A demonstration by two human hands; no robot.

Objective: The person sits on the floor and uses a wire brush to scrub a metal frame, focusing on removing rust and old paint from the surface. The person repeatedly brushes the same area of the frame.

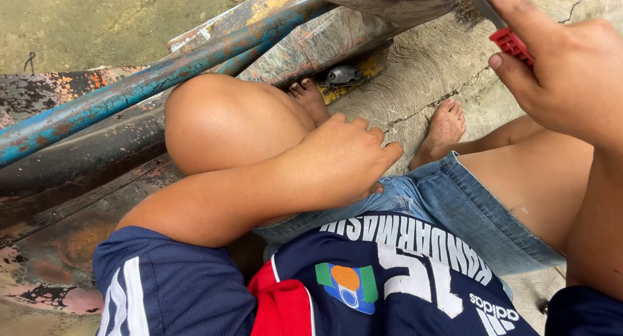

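My right hand (571,70) at the upper right grips a wire brush with a red handle (513,45); its bristles (462,8) touch a rusty grey metal part (389,0) at the top edge. My left hand (341,159) rests on my left thigh beside my raised bare knee (217,119), fingers curled and holding nothing. I sit with denim shorts (454,206) and a dark blue jersey (389,277) in view. Both bare feet (444,125) stand on the concrete.
A worn blue-painted metal pipe (130,93) runs diagonally from the left edge to the top centre, over rusty, paint-flaked metal panels (71,154). A small grey object (342,74) lies by my left foot. Cracked grooved concrete (422,70) lies under my feet.
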